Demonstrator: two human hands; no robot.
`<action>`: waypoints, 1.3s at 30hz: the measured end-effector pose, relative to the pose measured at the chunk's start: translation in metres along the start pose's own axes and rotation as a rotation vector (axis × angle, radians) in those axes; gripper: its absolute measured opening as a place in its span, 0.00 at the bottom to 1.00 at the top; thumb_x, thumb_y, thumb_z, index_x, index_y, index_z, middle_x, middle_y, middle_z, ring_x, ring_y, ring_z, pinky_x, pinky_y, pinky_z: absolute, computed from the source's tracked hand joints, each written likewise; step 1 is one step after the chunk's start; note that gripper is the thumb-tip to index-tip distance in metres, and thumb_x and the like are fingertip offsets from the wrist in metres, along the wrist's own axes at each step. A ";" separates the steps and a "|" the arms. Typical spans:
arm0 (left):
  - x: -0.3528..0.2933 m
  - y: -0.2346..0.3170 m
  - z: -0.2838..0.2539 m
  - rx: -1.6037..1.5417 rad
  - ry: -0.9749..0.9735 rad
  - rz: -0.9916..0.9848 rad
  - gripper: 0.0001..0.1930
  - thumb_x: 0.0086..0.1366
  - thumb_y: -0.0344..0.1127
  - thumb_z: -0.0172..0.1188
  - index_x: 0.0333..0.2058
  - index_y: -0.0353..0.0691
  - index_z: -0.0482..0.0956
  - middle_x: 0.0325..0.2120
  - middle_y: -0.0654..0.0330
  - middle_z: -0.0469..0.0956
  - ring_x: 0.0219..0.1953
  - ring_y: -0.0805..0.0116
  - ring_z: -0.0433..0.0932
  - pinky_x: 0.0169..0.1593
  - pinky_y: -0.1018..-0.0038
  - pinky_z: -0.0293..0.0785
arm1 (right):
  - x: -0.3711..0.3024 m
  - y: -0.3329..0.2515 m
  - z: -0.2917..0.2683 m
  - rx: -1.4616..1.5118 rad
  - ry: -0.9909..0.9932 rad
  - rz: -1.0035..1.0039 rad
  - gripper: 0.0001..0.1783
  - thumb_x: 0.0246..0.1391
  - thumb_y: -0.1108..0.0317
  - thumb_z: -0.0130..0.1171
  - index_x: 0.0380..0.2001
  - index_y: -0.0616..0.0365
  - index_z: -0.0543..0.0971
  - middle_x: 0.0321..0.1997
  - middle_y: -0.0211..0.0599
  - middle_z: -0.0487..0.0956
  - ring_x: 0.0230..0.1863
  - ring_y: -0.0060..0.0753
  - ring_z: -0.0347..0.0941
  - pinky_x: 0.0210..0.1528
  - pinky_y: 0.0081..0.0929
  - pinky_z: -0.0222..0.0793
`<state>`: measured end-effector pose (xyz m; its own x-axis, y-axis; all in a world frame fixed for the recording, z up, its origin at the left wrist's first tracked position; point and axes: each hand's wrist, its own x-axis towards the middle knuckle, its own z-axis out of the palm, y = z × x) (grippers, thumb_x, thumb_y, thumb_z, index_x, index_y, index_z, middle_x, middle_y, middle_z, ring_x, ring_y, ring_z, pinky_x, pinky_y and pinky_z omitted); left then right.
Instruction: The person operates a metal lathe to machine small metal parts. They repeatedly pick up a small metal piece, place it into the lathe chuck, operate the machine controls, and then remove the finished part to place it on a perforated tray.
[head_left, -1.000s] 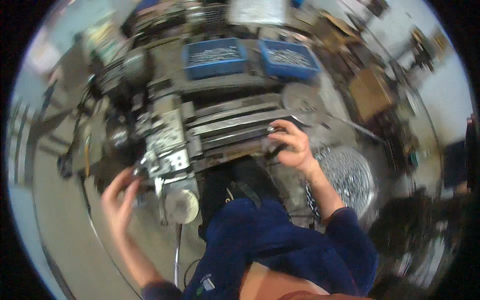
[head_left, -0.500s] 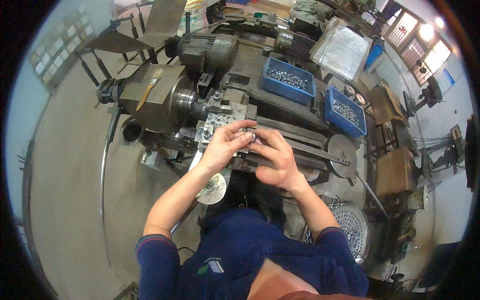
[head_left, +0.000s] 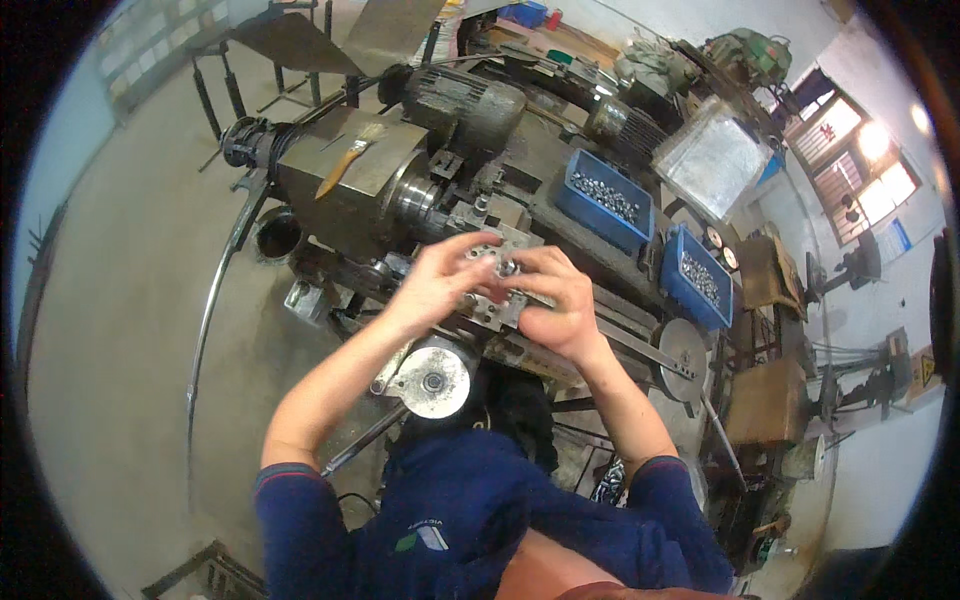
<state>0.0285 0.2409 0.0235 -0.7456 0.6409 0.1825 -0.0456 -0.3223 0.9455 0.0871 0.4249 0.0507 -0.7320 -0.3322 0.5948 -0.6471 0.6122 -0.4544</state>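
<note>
Small metal part (head_left: 509,267) sits between the two hands over the near side of the lathe, apparently held high to keep it in sight. Bent inward, the right hand's (head_left: 557,308) fingers appear to grip it; the left hand (head_left: 447,284), half closed and blurred, is just beside, its contact unclear. Two blue bins (head_left: 598,224) of metal pieces stand far right, probably for easy reach; a brush (head_left: 341,173) lies left atop the headstock (head_left: 388,172).
</note>
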 end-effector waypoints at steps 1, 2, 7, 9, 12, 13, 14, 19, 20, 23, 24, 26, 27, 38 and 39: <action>-0.008 0.012 -0.016 0.035 0.033 -0.025 0.20 0.63 0.35 0.51 0.51 0.31 0.65 0.29 0.53 0.78 0.30 0.68 0.78 0.39 0.74 0.73 | 0.012 0.004 0.000 -0.019 -0.033 -0.020 0.20 0.23 0.69 0.57 0.30 0.55 0.79 0.43 0.41 0.76 0.41 0.45 0.69 0.43 0.35 0.67; -0.017 0.023 -0.034 0.193 0.102 -0.011 0.20 0.63 0.35 0.51 0.51 0.31 0.65 0.27 0.53 0.79 0.31 0.68 0.78 0.39 0.73 0.74 | 0.024 0.012 0.004 -0.040 -0.034 -0.044 0.19 0.23 0.69 0.57 0.29 0.55 0.80 0.42 0.41 0.76 0.41 0.45 0.69 0.43 0.35 0.67; -0.094 0.069 -0.126 0.519 0.566 0.012 0.20 0.61 0.35 0.53 0.50 0.32 0.68 0.26 0.57 0.78 0.29 0.72 0.77 0.37 0.76 0.73 | 0.083 0.066 0.052 -0.254 -0.212 -0.025 0.17 0.24 0.65 0.56 0.25 0.56 0.82 0.43 0.41 0.77 0.46 0.45 0.67 0.49 0.35 0.65; -0.139 0.073 -0.170 0.827 0.709 -0.024 0.20 0.61 0.36 0.53 0.50 0.33 0.68 0.25 0.57 0.78 0.29 0.72 0.77 0.36 0.75 0.71 | 0.097 0.080 0.072 -0.371 -0.340 0.080 0.17 0.24 0.62 0.56 0.24 0.51 0.83 0.39 0.34 0.79 0.44 0.44 0.68 0.46 0.37 0.65; -0.195 0.086 -0.188 1.536 0.869 -0.279 0.20 0.58 0.37 0.55 0.49 0.37 0.70 0.24 0.46 0.76 0.27 0.52 0.76 0.34 0.66 0.71 | 0.110 0.088 0.092 -0.571 -0.559 0.254 0.16 0.23 0.61 0.56 0.24 0.45 0.83 0.35 0.26 0.80 0.43 0.41 0.68 0.43 0.38 0.64; -0.212 0.084 -0.193 1.558 0.870 -0.361 0.20 0.58 0.38 0.56 0.49 0.37 0.70 0.23 0.46 0.76 0.27 0.52 0.76 0.33 0.65 0.71 | 0.112 0.089 0.095 -0.573 -0.555 0.242 0.16 0.23 0.61 0.56 0.23 0.44 0.83 0.34 0.24 0.80 0.43 0.40 0.68 0.43 0.38 0.63; -0.227 0.078 -0.199 1.575 0.867 -0.443 0.21 0.58 0.39 0.56 0.48 0.37 0.70 0.23 0.47 0.76 0.27 0.51 0.76 0.33 0.64 0.70 | 0.112 0.092 0.095 -0.578 -0.553 0.231 0.16 0.23 0.61 0.56 0.23 0.43 0.83 0.33 0.23 0.80 0.42 0.40 0.68 0.43 0.38 0.63; -0.264 0.031 -0.220 1.595 0.897 -0.519 0.20 0.57 0.41 0.58 0.45 0.36 0.70 0.19 0.50 0.75 0.26 0.49 0.75 0.31 0.60 0.69 | 0.113 0.093 0.099 -0.481 -0.506 0.215 0.14 0.22 0.64 0.56 0.21 0.41 0.84 0.26 0.31 0.79 0.41 0.36 0.68 0.44 0.35 0.59; -0.256 0.034 -0.217 1.612 0.896 -0.546 0.20 0.56 0.42 0.58 0.44 0.36 0.70 0.19 0.50 0.75 0.26 0.48 0.75 0.30 0.59 0.69 | 0.113 0.095 0.099 -0.494 -0.492 0.196 0.15 0.22 0.63 0.56 0.22 0.41 0.84 0.25 0.33 0.79 0.39 0.38 0.70 0.43 0.35 0.60; -0.243 0.038 -0.218 1.613 0.883 -0.551 0.18 0.56 0.42 0.58 0.40 0.36 0.70 0.18 0.48 0.74 0.27 0.46 0.74 0.30 0.58 0.69 | 0.116 0.091 0.095 -0.496 -0.559 0.267 0.15 0.21 0.63 0.56 0.22 0.42 0.84 0.23 0.36 0.79 0.35 0.40 0.73 0.40 0.36 0.62; -0.243 0.037 -0.226 1.613 0.863 -0.571 0.17 0.56 0.42 0.58 0.39 0.36 0.70 0.18 0.48 0.74 0.27 0.46 0.74 0.30 0.57 0.69 | 0.117 0.091 0.095 -0.488 -0.562 0.261 0.15 0.22 0.62 0.56 0.22 0.42 0.84 0.23 0.36 0.79 0.34 0.40 0.73 0.39 0.36 0.63; -0.240 0.035 -0.236 1.676 0.836 -0.566 0.15 0.56 0.41 0.58 0.32 0.36 0.69 0.20 0.47 0.74 0.27 0.47 0.74 0.30 0.57 0.69 | 0.119 0.091 0.096 -0.469 -0.562 0.253 0.16 0.22 0.62 0.56 0.22 0.43 0.84 0.22 0.38 0.79 0.32 0.41 0.74 0.36 0.36 0.65; -0.238 0.035 -0.239 1.726 0.829 -0.554 0.13 0.55 0.40 0.58 0.31 0.36 0.69 0.20 0.47 0.74 0.27 0.47 0.74 0.30 0.57 0.69 | 0.120 0.091 0.096 -0.487 -0.579 0.251 0.16 0.22 0.62 0.56 0.22 0.43 0.83 0.23 0.38 0.79 0.32 0.41 0.74 0.35 0.36 0.65; -0.260 0.071 -0.448 2.275 0.827 -0.455 0.02 0.50 0.28 0.53 0.25 0.39 0.72 0.20 0.53 0.75 0.25 0.55 0.76 0.29 0.63 0.72 | 0.120 0.093 0.100 -0.517 -0.503 0.256 0.16 0.24 0.57 0.55 0.23 0.43 0.83 0.27 0.41 0.77 0.34 0.43 0.73 0.34 0.35 0.69; -0.256 0.071 -0.453 2.257 0.859 -0.501 0.03 0.50 0.29 0.53 0.25 0.39 0.73 0.21 0.53 0.76 0.26 0.55 0.76 0.30 0.63 0.73 | 0.119 0.093 0.098 -0.507 -0.497 0.248 0.15 0.24 0.57 0.55 0.22 0.43 0.83 0.27 0.41 0.77 0.34 0.43 0.73 0.34 0.35 0.69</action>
<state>-0.0848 -0.2619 -0.0777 -0.9146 -0.0692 0.3984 -0.1957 0.9379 -0.2864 -0.0811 0.3720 0.0139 -0.9313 -0.3529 0.0905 -0.3613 0.9267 -0.1037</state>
